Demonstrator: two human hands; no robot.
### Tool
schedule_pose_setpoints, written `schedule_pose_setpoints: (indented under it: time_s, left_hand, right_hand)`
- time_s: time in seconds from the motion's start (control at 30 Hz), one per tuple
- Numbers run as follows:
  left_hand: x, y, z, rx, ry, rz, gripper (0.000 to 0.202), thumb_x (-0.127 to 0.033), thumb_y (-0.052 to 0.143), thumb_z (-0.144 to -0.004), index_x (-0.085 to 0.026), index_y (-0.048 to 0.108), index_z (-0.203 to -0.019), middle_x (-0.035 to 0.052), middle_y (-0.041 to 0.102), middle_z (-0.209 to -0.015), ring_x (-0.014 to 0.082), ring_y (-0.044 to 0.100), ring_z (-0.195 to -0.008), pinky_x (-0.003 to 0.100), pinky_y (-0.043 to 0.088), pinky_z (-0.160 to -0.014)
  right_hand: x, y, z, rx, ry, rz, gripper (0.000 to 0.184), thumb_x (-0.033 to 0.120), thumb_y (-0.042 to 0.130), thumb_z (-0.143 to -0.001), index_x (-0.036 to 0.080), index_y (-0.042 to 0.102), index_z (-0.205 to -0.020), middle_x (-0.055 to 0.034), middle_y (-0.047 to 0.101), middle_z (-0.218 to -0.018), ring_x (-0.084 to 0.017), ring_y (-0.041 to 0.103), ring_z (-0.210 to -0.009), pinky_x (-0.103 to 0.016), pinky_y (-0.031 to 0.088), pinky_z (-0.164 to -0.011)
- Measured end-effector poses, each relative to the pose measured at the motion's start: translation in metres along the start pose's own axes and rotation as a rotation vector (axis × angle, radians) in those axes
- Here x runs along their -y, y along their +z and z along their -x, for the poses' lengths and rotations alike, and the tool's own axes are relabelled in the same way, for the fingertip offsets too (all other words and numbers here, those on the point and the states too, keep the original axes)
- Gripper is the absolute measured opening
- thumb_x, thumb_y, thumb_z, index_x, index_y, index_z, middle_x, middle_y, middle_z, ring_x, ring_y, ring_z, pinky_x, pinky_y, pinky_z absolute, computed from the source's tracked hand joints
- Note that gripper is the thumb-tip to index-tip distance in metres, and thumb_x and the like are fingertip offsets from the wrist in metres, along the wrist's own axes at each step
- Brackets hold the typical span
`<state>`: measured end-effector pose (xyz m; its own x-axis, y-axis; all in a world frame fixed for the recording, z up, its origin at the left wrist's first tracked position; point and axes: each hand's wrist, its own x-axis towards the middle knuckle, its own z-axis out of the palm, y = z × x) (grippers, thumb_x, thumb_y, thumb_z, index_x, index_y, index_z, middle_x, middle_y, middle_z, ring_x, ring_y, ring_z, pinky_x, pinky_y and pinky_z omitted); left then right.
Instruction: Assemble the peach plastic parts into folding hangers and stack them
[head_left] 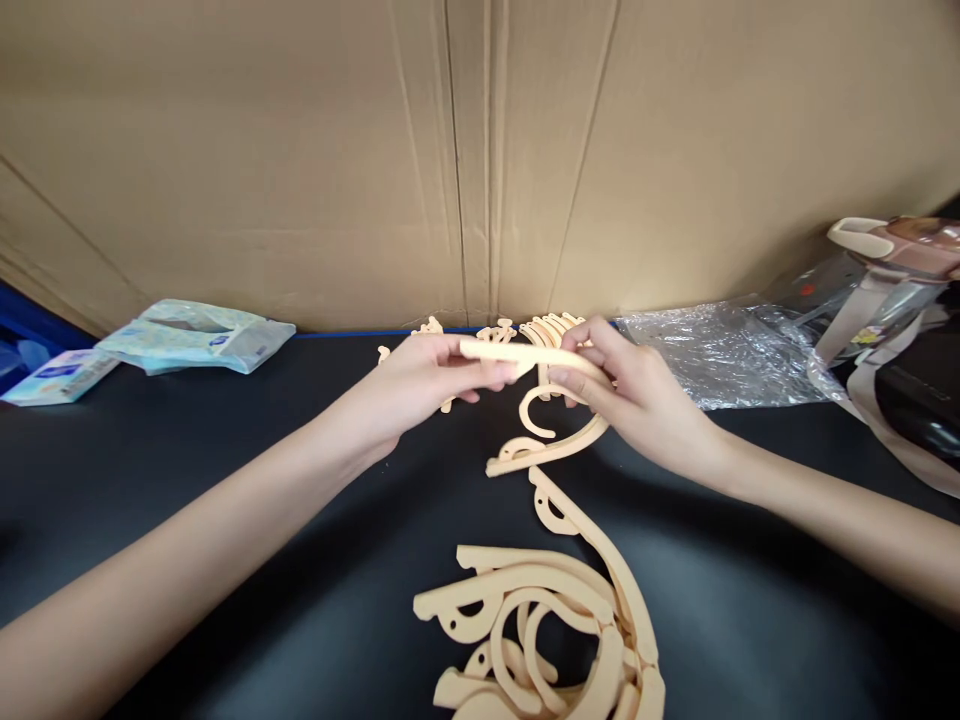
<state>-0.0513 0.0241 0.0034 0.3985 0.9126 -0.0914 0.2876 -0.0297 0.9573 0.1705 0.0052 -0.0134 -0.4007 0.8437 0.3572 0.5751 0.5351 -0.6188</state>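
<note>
Both my hands meet above the black table [225, 480], near the cardboard wall. My left hand [427, 385] pinches one end of a flat, pale beige plastic piece [499, 352]. My right hand [637, 395] is closed on a curved beige hanger-shaped piece [551, 440] with a hook, whose lower end hangs toward the table. The two pieces touch between my fingertips. A pile of the same beige curved pieces [547, 620] lies in front of me. More of them [547, 328] lie behind my hands against the wall.
A tall cardboard wall [480, 150] closes the back. Light blue tissue packs [195, 335] lie at the far left. Crinkled clear plastic film [720, 350] lies at the right, beside a pink and white container [892, 290] and a dark object.
</note>
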Motion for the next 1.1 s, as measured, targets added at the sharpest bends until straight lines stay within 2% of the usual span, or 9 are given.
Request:
schedule_pose_setpoints:
  time_s: [0.1,0.27,0.43,0.6,0.73,0.83,0.97,1.03,1.1]
  left_hand:
    - [-0.006,0.008,0.007,-0.107,0.056,0.222,0.027,-0.037,0.069,-0.084,-0.018,0.07,-0.102,0.0057,0.071,-0.102,0.0155,0.062,-0.092,0.025,0.045,-0.079]
    - [-0.015,0.016,0.015,-0.223,0.235,0.261,0.012,-0.023,0.058,-0.091,-0.016,0.063,-0.083,-0.0015,0.057,-0.074,0.0092,0.052,-0.071,0.02,0.042,-0.067]
    - [-0.016,0.014,0.013,-0.297,0.246,0.146,0.024,-0.028,0.049,-0.095,-0.017,0.052,-0.074,-0.001,0.048,-0.075,0.0098,0.045,-0.069,0.02,0.039,-0.063]
    - [-0.012,0.016,0.014,-0.148,0.241,0.062,0.031,-0.035,0.04,-0.098,-0.018,0.046,-0.073,-0.002,0.045,-0.072,0.0101,0.044,-0.064,0.021,0.038,-0.058]
    - [-0.008,0.024,0.015,-0.004,0.216,0.029,0.031,-0.036,0.04,-0.097,-0.018,0.047,-0.072,-0.0019,0.045,-0.07,0.0103,0.044,-0.062,0.021,0.039,-0.056]
    - [-0.002,0.032,0.014,0.041,0.195,0.077,0.032,-0.039,0.039,-0.097,-0.019,0.046,-0.073,-0.0026,0.044,-0.071,0.0099,0.044,-0.06,0.022,0.039,-0.054]
    - [0.003,0.046,0.023,-0.09,0.164,-0.069,0.034,-0.041,0.032,-0.099,-0.02,0.044,-0.075,-0.0039,0.042,-0.066,0.0109,0.044,-0.058,0.025,0.037,-0.057]
    - [0.001,0.056,0.033,-0.123,0.176,-0.23,0.032,-0.04,0.027,-0.1,-0.022,0.04,-0.076,-0.004,0.041,-0.064,0.012,0.041,-0.056,0.027,0.034,-0.056]
    - [-0.003,0.063,0.043,-0.03,0.202,-0.364,0.029,-0.038,0.027,-0.099,-0.023,0.033,-0.075,-0.0046,0.039,-0.063,0.0122,0.036,-0.052,0.028,0.028,-0.052]
  right_hand:
    - [0.005,-0.009,-0.008,-0.112,-0.054,0.069,0.017,0.038,0.052,-0.097,0.022,0.051,-0.093,0.0056,0.051,-0.064,-0.01,0.045,-0.054,-0.023,0.033,-0.053]
    - [0.014,-0.025,-0.02,-0.163,-0.082,0.154,0.04,0.051,0.055,-0.093,0.02,0.052,-0.069,0.0058,0.035,-0.056,-0.009,0.034,-0.05,-0.024,0.025,-0.048]
    - [0.014,-0.036,-0.03,-0.23,-0.108,0.272,0.044,0.053,0.05,-0.095,0.019,0.057,-0.067,0.0049,0.031,-0.054,-0.008,0.035,-0.048,-0.024,0.024,-0.047]
    - [0.013,-0.038,-0.028,-0.275,-0.334,0.734,0.035,0.044,0.039,-0.102,0.021,0.065,-0.107,-0.0005,0.061,-0.073,-0.012,0.052,-0.056,-0.026,0.026,-0.049]
    - [0.022,-0.033,-0.02,-0.056,-0.513,0.978,0.033,0.022,0.032,-0.103,0.022,0.064,-0.11,-0.0037,0.065,-0.081,-0.015,0.055,-0.06,-0.031,0.025,-0.047]
    - [0.026,-0.025,-0.015,0.086,-0.543,0.963,0.039,0.007,0.027,-0.099,0.019,0.064,-0.099,-0.0052,0.061,-0.071,-0.018,0.056,-0.065,-0.033,0.028,-0.05]
    - [0.014,-0.017,-0.016,0.163,-0.508,0.838,0.035,0.001,0.027,-0.092,0.017,0.058,-0.09,-0.0053,0.059,-0.07,-0.016,0.049,-0.053,-0.033,0.024,-0.048]
    - [0.004,-0.017,-0.019,0.175,-0.404,0.643,0.025,0.008,0.034,-0.092,0.019,0.054,-0.085,-0.0015,0.055,-0.064,-0.012,0.04,-0.045,-0.031,0.022,-0.046]
    - [-0.003,-0.023,-0.023,0.09,-0.229,0.403,0.016,0.025,0.044,-0.095,0.021,0.051,-0.081,0.0037,0.048,-0.054,-0.01,0.033,-0.041,-0.028,0.023,-0.044]
